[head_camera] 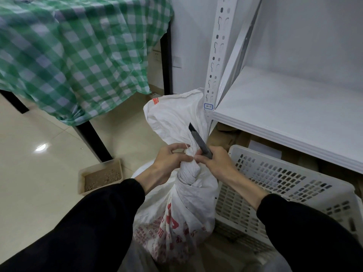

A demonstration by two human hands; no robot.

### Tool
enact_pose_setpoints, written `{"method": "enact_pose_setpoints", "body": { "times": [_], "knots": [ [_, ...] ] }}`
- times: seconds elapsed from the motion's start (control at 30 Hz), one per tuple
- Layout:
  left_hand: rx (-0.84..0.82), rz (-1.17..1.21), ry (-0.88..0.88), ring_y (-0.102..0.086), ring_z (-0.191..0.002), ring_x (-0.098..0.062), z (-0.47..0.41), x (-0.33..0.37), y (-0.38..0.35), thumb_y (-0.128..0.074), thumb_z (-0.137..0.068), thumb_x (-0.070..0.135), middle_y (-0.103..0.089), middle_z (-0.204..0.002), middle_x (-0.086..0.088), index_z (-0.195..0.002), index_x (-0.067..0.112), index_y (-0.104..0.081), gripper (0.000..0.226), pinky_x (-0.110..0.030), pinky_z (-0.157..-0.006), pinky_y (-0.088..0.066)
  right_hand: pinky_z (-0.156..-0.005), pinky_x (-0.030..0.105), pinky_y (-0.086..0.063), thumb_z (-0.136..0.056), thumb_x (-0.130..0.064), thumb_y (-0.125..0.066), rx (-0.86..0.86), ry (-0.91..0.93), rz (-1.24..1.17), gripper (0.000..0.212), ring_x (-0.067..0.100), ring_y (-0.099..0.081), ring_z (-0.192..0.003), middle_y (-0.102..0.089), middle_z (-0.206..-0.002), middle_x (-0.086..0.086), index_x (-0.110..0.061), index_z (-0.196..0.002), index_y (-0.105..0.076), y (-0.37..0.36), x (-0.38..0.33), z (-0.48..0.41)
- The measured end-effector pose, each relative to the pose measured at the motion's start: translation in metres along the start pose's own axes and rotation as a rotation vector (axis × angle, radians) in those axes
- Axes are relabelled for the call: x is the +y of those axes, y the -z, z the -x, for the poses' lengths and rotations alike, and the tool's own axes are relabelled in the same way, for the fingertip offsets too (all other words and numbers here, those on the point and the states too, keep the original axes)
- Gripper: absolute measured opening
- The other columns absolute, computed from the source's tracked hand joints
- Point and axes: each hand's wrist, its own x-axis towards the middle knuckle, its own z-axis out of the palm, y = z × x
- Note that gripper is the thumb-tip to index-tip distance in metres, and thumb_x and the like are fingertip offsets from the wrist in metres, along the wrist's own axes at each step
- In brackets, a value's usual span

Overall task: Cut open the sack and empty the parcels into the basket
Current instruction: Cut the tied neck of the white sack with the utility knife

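Observation:
A white woven sack [188, 209] with red print stands upright on the floor in front of me, its neck tied in a knot. My left hand [169, 160] pinches the knotted neck from the left. My right hand [218, 163] grips a dark utility knife [200, 142], blade pointing up and away, lying against the sack just above the knot. The loose top of the sack flops upward behind the knife. A white perforated plastic basket [284, 185] sits to the right of the sack, touching it. No parcels show.
A white metal shelf unit [275, 107] stands at the right, over the basket's far side. A table with a green checked cloth [74, 55] fills the upper left. A small beige tray of granules [100, 177] lies on the tiled floor at the left.

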Motion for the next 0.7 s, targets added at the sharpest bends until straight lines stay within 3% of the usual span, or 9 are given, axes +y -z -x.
{"method": "enact_pose_setpoints", "body": {
  "times": [0.1, 0.2, 0.33, 0.43, 0.5, 0.6, 0.7],
  "knots": [
    [-0.044, 0.003, 0.01, -0.069, -0.104, -0.032, 0.002, 0.0, -0.001, -0.07, -0.078, -0.01, -0.071, -0.113, -0.02, -0.108, 0.008, -0.07, 0.036, -0.041, -0.092, -0.057, -0.059, 0.001, -0.039, -0.086, -0.008, -0.071, 0.005, 0.012, -0.051, 0.008, -0.012, -0.056, -0.057, -0.062, -0.068, -0.007, -0.007, -0.079, -0.067, 0.0, 0.003, 0.0],
    [-0.095, 0.03, 0.041, -0.068, -0.107, -0.029, 0.002, 0.0, 0.002, -0.068, -0.081, -0.009, -0.067, -0.12, -0.018, -0.107, 0.011, -0.069, 0.033, -0.039, -0.095, -0.055, -0.059, 0.005, -0.04, -0.088, -0.01, -0.069, -0.039, 0.013, -0.066, 0.012, -0.008, -0.056, -0.056, -0.061, -0.068, -0.007, -0.011, -0.078, -0.064, -0.003, 0.008, -0.003],
    [-0.128, -0.01, 0.037, -0.057, -0.126, -0.03, 0.0, -0.006, 0.004, -0.076, -0.074, 0.003, -0.059, -0.133, -0.023, -0.113, 0.014, -0.068, 0.041, -0.045, -0.104, -0.049, -0.063, 0.011, -0.039, -0.091, -0.014, -0.065, -0.036, 0.005, -0.035, 0.018, -0.005, -0.054, -0.058, -0.059, -0.067, -0.01, -0.019, -0.075, -0.06, -0.008, 0.014, -0.005],
    [-0.111, -0.08, 0.005, -0.06, -0.12, -0.029, 0.003, -0.008, -0.001, -0.076, -0.067, 0.018, -0.064, -0.128, -0.018, -0.113, 0.02, -0.066, 0.047, -0.049, -0.105, -0.047, -0.066, 0.02, -0.04, -0.094, -0.012, -0.06, -0.035, -0.02, -0.042, 0.023, 0.004, -0.051, -0.062, -0.055, -0.066, -0.008, -0.02, -0.073, -0.055, -0.01, 0.014, -0.006],
    [-0.107, -0.112, -0.017, -0.061, -0.118, -0.028, 0.005, -0.01, -0.005, -0.075, -0.07, 0.021, -0.066, -0.123, -0.015, -0.112, 0.021, -0.063, 0.043, -0.041, -0.097, -0.051, -0.067, 0.026, -0.039, -0.095, -0.011, -0.057, -0.04, -0.043, -0.061, 0.022, 0.008, -0.047, -0.064, -0.051, -0.067, -0.006, -0.018, -0.074, -0.053, -0.011, 0.013, -0.006],
    [-0.147, -0.117, -0.059, -0.068, -0.101, -0.024, 0.008, -0.015, -0.009, -0.07, -0.088, 0.011, -0.07, -0.108, -0.014, -0.113, 0.015, -0.057, 0.028, -0.03, -0.085, -0.055, -0.064, 0.027, -0.036, -0.097, -0.012, -0.053, -0.066, -0.073, -0.079, 0.022, 0.009, -0.043, -0.061, -0.047, -0.064, -0.005, -0.015, -0.075, -0.051, -0.01, 0.012, -0.006],
    [-0.135, -0.127, -0.121, -0.069, -0.092, -0.022, 0.013, -0.015, -0.011, -0.066, -0.092, 0.006, -0.071, -0.103, -0.017, -0.116, 0.011, -0.056, 0.027, -0.032, -0.084, -0.057, -0.057, 0.022, -0.032, -0.098, -0.013, -0.051, -0.115, -0.098, -0.092, 0.026, 0.001, -0.039, -0.049, -0.044, -0.058, -0.007, -0.016, -0.072, -0.049, -0.006, 0.01, -0.008]
  ]
}}
